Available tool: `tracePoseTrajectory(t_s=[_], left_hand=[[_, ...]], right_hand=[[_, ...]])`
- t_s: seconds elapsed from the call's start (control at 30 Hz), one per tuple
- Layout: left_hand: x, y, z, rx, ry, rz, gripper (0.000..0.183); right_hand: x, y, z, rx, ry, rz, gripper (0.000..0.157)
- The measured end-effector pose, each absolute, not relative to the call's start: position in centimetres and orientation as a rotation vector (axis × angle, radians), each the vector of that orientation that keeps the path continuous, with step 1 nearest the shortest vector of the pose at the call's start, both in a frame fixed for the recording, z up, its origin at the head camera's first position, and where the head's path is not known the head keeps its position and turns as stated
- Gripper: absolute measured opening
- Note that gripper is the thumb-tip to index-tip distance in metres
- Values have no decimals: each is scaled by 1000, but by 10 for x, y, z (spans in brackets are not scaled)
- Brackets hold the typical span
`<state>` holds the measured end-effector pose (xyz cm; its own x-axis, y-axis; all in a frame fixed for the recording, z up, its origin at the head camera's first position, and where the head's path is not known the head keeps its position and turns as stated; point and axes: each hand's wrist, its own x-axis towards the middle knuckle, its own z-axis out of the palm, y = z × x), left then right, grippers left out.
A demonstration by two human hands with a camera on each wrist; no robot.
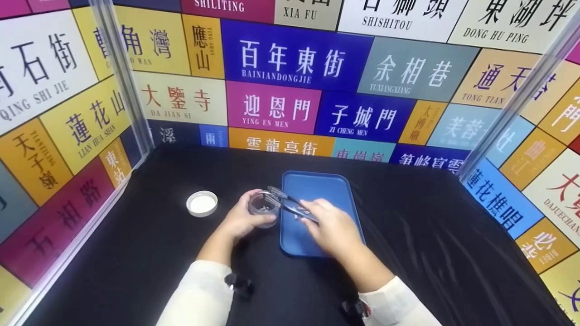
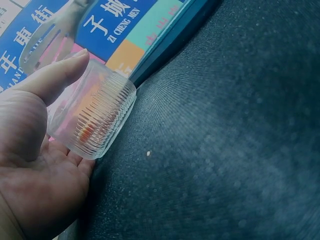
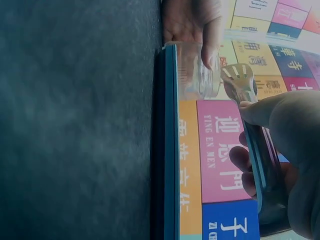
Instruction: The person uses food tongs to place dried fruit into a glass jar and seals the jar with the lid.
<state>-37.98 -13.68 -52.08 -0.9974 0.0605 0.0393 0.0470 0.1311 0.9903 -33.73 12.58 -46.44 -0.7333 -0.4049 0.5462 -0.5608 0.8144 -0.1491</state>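
Observation:
My left hand (image 1: 242, 221) grips a small clear glass jar (image 1: 267, 221) beside the left edge of a blue tray (image 1: 317, 181). The jar is open at the top, and its ribbed wall (image 2: 107, 115) shows in the left wrist view. A few small pale bits seem to be inside, too small to identify. My right hand (image 1: 334, 226), above the tray, holds metal tongs (image 1: 294, 207) by their dark handles. The slotted tong head (image 3: 239, 75) is close to the jar's mouth; whether it touches the rim I cannot tell.
Left of the jar, a round white lid (image 1: 202, 203) lies on the black tablecloth (image 1: 149, 253). A tiny pale speck (image 2: 148, 153) shows on the cloth in the left wrist view. Sign-printed panels (image 1: 294, 59) enclose the table at the back and sides.

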Motion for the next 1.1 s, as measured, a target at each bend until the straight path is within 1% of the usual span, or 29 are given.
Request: tracePoseTrajectory(t_s=[0.33,0.63,0.87,1.1], left_hand=[[-380,-137,-523,111,2392,2044,93],[-379,-137,-522,94,2408,2016,93],[-379,-137,-521,96,2417,2003,95],[-378,-137,-521,90,2408,2002,94]], right_hand=[[-348,142,-467,575,-2591,427,51],[-361,164,-466,368,-2814,476,59],[-371,177,-472,292,-2920,496,62],[-373,181,-475,243,-2964,494,61]])
